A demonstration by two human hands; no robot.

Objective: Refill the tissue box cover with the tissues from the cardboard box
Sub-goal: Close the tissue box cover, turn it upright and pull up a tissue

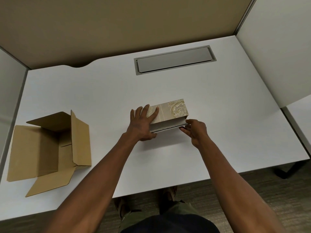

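Observation:
The tissue box cover [175, 110], beige with gold scroll ornament, lies on the white desk [104, 91] at centre. My left hand [143, 122] presses flat on its left end, thumb against the near side. My right hand [196, 131] pinches the near right corner, where a grey flap or inner layer [166, 126] shows along the open near side. The cardboard box [50, 148] stands open at the left, flaps spread; its visible inside looks bare. No loose tissues are visible.
A grey cable-tray lid [175, 60] is set into the desk at the back. Partition walls [117, 22] close off the back and both sides. The desk's front edge is near my legs, with a second desk edge [299, 111] at right.

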